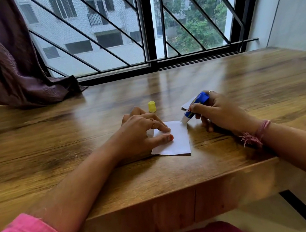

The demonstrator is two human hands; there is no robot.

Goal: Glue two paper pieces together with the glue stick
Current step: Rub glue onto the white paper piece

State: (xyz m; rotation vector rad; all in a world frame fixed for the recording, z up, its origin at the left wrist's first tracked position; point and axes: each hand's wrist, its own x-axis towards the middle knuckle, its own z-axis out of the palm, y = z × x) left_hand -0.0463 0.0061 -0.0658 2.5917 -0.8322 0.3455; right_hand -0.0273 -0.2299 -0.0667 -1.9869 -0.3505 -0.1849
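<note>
Head view, looking down at a wooden table (221,80) by a barred window: a small white paper piece (178,141) lies flat near the front edge, w/ the left hand (142,128) resting on its left part, fingers spread, index and thumb tips pressed onto the sheet to pin it. An uncapped blue glue stick (195,106) is pinched by the right hand (219,113), fingers curled shut round the barrel, tilted so the white tip touches the paper's far right corner. A second paper piece (187,104) is partly hidden behind the stick and right hand, just beyond the first. A yellow cap (152,106) stands upright on the table beyond the left hand. The paper is judged v. light, thin, floppy, apt to slide on the glossy wood or crumple under a dragged stick, so it is best pinned flat close to the glued spot and lifted by an edge or corner. The stick is judged rigid and light; it is best held mid-barrel. Glue looks barely applied, approx. at the start.
</note>
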